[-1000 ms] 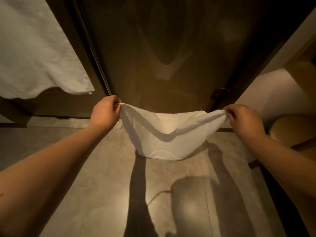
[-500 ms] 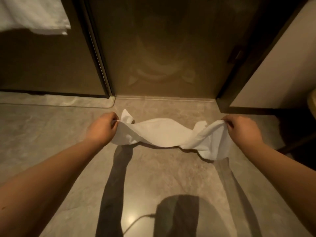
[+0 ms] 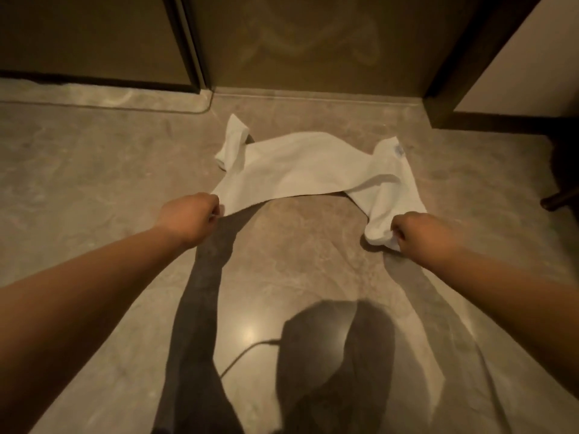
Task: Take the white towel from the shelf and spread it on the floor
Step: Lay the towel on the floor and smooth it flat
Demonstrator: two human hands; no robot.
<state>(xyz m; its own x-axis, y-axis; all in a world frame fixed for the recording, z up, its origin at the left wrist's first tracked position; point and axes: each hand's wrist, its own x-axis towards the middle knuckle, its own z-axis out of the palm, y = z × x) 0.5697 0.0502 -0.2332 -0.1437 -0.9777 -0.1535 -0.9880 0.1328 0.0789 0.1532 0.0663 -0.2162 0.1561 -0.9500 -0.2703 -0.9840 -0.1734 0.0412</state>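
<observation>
Currently you are lowering the white towel [image 3: 300,170] onto the floor [image 3: 94,158] in front of the door [image 3: 313,42]. A second ago you were holding it in the air against the door, sagging between your fists. Now its far edge is lying on the floor just short of the door's sill, and only the near edge is sitting raised.

Finding: the laying-down is under way, but the spreading is not complete. The far corners are folding back on themselves, one toward the door's left side and one toward its right with a small label [image 3: 398,150] showing. The cloth is lying bunched and narrow, not flat.

Your left hand [image 3: 191,219] is pinching the near left corner with curled fingers. Your right hand [image 3: 419,233] is gripping the near right corner, which is bunching under the fist. Both hands are sitting on the side of the towel away from the door, well apart, with the towel stretching between them.

Judgement: you are likely needing to draw the near edge away from the door and flatten the folded corners before letting go.
</observation>
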